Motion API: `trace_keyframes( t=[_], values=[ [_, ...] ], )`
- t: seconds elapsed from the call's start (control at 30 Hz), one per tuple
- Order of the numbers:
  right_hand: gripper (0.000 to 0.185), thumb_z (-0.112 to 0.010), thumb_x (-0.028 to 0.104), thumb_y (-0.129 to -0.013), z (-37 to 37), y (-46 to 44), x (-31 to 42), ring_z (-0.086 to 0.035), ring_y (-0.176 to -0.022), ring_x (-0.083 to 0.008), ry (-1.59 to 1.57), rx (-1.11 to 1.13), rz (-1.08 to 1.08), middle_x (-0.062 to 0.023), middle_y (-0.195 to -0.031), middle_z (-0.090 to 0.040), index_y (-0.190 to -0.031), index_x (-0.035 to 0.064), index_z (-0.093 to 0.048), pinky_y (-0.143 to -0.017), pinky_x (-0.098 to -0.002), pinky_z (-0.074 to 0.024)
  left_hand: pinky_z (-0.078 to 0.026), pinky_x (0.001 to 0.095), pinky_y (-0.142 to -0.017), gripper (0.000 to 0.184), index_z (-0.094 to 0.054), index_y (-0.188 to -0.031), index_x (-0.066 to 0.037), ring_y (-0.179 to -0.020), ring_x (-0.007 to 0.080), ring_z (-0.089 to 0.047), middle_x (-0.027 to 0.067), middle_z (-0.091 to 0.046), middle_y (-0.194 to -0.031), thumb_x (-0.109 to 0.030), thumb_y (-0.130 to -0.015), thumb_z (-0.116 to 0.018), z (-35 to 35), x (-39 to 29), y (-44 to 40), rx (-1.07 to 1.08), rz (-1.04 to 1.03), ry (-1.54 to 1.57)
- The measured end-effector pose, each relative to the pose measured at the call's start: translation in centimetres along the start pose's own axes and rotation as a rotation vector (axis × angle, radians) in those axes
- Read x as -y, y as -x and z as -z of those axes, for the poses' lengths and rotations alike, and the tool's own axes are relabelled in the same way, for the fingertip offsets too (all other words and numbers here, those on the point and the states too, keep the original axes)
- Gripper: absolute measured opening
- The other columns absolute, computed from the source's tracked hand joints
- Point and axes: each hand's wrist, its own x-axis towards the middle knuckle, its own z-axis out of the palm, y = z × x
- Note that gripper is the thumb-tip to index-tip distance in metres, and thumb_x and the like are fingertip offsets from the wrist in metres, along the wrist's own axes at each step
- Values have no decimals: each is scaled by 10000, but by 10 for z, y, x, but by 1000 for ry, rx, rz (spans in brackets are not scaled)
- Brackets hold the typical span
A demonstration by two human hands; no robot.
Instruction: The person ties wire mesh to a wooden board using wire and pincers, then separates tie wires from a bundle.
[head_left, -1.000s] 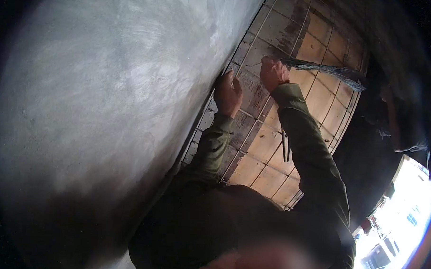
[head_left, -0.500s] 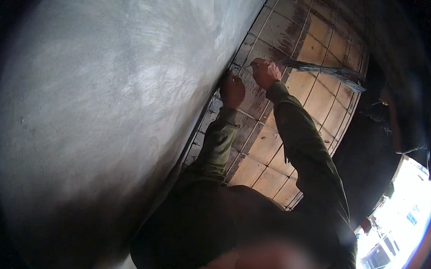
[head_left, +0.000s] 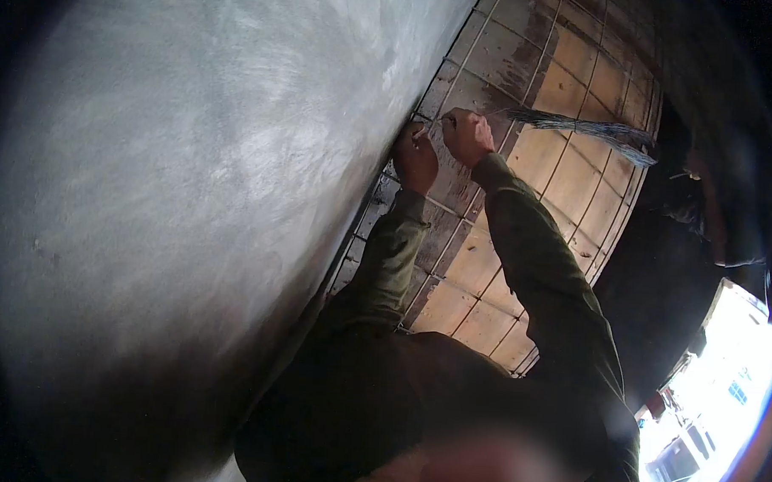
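Note:
My left hand [head_left: 416, 160] is raised against the rebar grid [head_left: 464, 216], close to the grey wall. Its fingers are curled together near a crossing of the bars; anything pinched in them is too small to make out. Just to its right is my right hand [head_left: 469, 137], also closed, its fingertips turned toward the left hand. Whatever it grips cannot be made out. A bundle of thin dark wires [head_left: 585, 129] lies across the grid, its left end fanned out close to my right hand.
A smooth grey concrete wall [head_left: 201, 183] fills the left side and meets the grid along a dark edge. Behind the bars are pale and dark-stained boards [head_left: 495, 291]. At far right are a dark area and a bright opening [head_left: 712, 405].
My right hand has shifted slightly left and down, toward my left hand. My left hand and the wire bundle stay almost where they were.

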Motion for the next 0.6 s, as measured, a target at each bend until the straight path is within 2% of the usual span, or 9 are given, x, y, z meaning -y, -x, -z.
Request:
trace_keyframes(
  t=[0.23,0.33,0.5,0.6],
  values=[
    [214,-596,221,-790,-8,4,-6,-612,-817,-407,8,-54,91,-219,-843,-635,-865,29,-655,-724,-470,-496,-478,407,-756,187,-631,-955,12,-853,335,-626,196,-647,-915,-108,-837,-550,-4,-5,-3,-4,8,-38],
    [210,-596,213,-788,-1,9,-3,-610,-806,-408,42,-7,177,-219,-832,-631,-849,19,-647,-721,-474,-493,-470,416,-745,187,-623,-942,9,-844,353,-611,201,-636,-899,-129,-848,-538,-9,-3,-5,12,28,-87],
    [233,-581,226,-793,2,8,-4,-605,-803,-417,-54,37,177,-229,-826,-627,-832,5,-639,-722,-478,-490,-430,459,-696,144,-587,-858,-9,-806,380,-567,199,-596,-831,-132,-870,-513,-13,-6,-10,-17,-198,-171],
    [251,-575,240,-800,4,9,1,-605,-815,-420,-59,44,150,-240,-835,-626,-830,-1,-641,-731,-478,-492,-421,459,-679,149,-575,-832,-13,-805,377,-554,199,-584,-836,-137,-877,-508,-12,-7,-12,9,-248,-132]
  ],
)
